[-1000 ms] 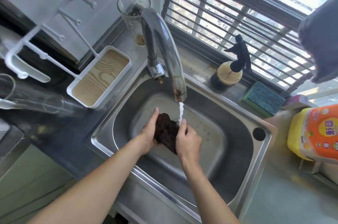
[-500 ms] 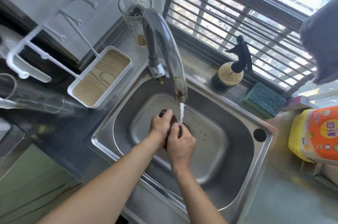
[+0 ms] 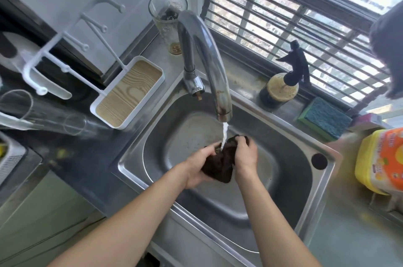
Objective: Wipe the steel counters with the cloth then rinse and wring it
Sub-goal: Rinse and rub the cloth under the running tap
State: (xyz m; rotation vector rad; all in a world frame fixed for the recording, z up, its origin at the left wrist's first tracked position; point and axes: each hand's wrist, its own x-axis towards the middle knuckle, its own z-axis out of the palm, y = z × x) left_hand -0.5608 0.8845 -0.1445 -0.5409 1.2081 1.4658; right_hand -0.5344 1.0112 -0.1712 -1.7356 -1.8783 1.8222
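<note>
Fingers of the left hand are curling around the near side of a dark brown cloth, while the right hand is gripping its far, upper end. Both hands are holding the bunched cloth above the basin of the steel sink, and water from the curved faucet is striking it between them. Behind the sink, a spray bottle and a green-backed sponge are sitting on the ledge, near a yellow detergent jug.
</note>
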